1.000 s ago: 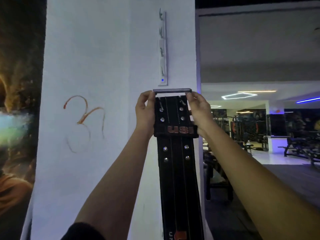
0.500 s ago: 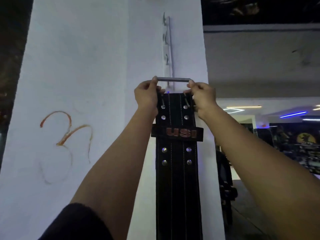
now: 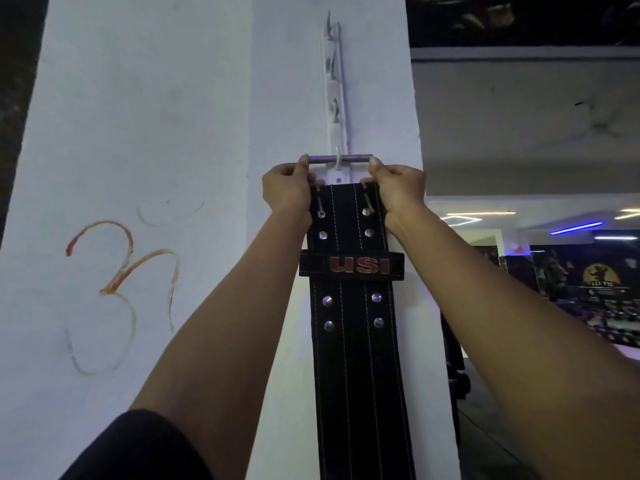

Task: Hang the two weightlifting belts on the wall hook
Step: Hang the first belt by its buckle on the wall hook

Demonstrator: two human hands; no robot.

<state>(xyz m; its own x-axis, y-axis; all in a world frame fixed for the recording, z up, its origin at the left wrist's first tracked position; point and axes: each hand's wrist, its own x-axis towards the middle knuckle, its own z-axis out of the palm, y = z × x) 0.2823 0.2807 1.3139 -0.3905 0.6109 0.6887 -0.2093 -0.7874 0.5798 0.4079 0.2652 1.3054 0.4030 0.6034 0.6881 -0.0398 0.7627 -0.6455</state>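
White pillar (image 3: 156, 133): painted, an orange mark scrawled on its left face.

Weightlifting belt (image 3: 356, 358): black, broad, pale lengthwise stitching, paired steel rivets, a keeper loop lettered "USI" in red. It hangs straight down the pillar's corner between both forearms. Likely thick, stiff leather, fairly heavy; best carried by the buckle frame, not the strap.

Hook rail (image 3: 334, 81): white vertical strip, several metal hooks.

Left hand (image 3: 285, 188) and right hand (image 3: 398, 187): each clenched on an end of the buckle.

Buckle bar (image 3: 341, 158): grey steel, level, crossing the lowest hook (image 3: 337, 157); whether it is seated cannot be told.

Only one belt is in view.
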